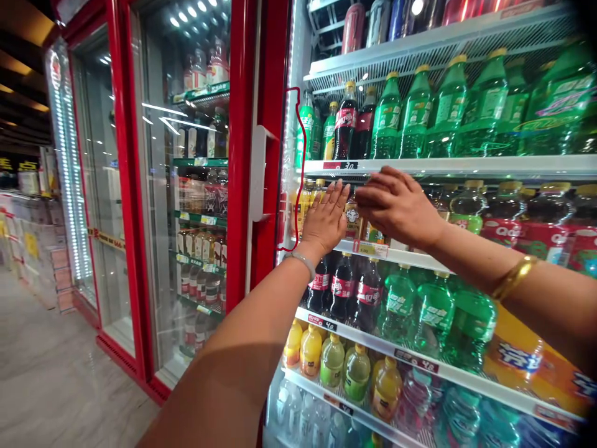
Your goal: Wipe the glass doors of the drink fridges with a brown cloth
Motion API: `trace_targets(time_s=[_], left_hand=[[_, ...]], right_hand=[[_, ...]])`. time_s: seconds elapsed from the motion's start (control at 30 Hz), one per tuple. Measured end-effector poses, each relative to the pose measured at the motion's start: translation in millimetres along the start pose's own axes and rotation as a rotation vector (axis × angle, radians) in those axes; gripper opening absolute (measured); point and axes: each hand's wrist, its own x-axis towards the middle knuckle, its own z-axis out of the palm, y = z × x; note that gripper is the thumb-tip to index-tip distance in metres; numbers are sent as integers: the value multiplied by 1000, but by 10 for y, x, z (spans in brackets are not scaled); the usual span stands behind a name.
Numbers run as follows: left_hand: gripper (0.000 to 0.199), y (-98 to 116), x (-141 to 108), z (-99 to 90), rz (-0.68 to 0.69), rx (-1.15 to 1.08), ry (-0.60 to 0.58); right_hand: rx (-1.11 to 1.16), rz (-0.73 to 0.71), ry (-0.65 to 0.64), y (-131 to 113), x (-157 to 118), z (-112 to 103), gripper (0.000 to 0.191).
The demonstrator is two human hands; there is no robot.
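Observation:
My left hand (pixel 328 214), with a pale bangle (pixel 303 264) at its wrist, is stretched out flat in front of a lit drinks fridge, fingers pointing up. To its right is my right hand (pixel 396 205), its fingers reaching left and slightly bent, with a gold bracelet (pixel 515 277) on that wrist. Neither hand holds anything that I can see. Behind them is a shelf with small packs (pixel 353 218) and a yellow price tag (pixel 370 249), partly hidden by the hands. Whether the hands touch the fridge's front, I cannot tell.
Cola bottles (pixel 346 121) and green soda bottles (pixel 417 112) line the shelf above; more cola (pixel 342 287) and juice bottles (pixel 357 373) stand lower. A white handle (pixel 258 174) sits on the red frame at left. Further left are other glass-door fridges (pixel 184 186) and a tiled floor (pixel 41 373).

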Motion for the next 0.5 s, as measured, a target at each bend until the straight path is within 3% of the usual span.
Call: trace_targets(time_s=[0.1,0.17,0.27,0.4,0.5], left_hand=[[64,-83,-13,-14,65,0,-25],[64,-115,-45,0,68,3,-10],[63,-120,-113,36,51,10,36],[64,-99,-167,60,12,17,72],[65,-83,-166,59,-130,12,100]], right_hand=[[11,238,105,-112,212,174,20],[7,296,138,-304,253,254,18],[-19,209,110,-537,130,240,15],[50,-21,8,-498,-15,151,19],[79,78,51,-452,140,244,20]])
